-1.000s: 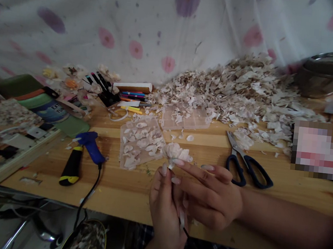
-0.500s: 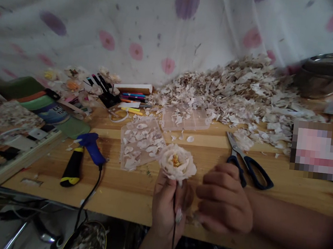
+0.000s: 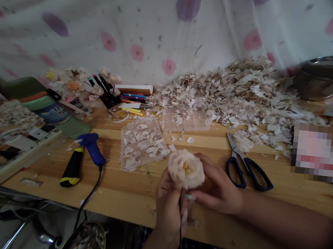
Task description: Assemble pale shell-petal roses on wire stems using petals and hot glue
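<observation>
My left hand (image 3: 167,204) is wrapped round the thin dark stem (image 3: 181,237) of an off-white artificial flower (image 3: 186,169) with a yellow centre. The bloom stands just above my thumb, facing me. From the right, my right hand (image 3: 218,187) clasps the flower's edge, its thumb low under the petals and its fingers reaching behind them; those fingertips are partly hidden. Left of the bloom, a clear plastic tray (image 3: 125,146) holds loose pale petals. Dark-handled scissors (image 3: 241,164) lie open beyond my right wrist.
A blue glue gun (image 3: 94,148) and a black-yellow handle (image 3: 73,166) lie on the left. Behind are a second clear box (image 3: 169,121), a pen holder (image 3: 109,98) and a large heap of petals (image 3: 241,89). A metal pot (image 3: 325,82) stands far right; a bin (image 3: 87,243) is below.
My right hand has moved left, from loosely curled apart to round the flower's right side. The flower and my left hand have shifted slightly right and down.
</observation>
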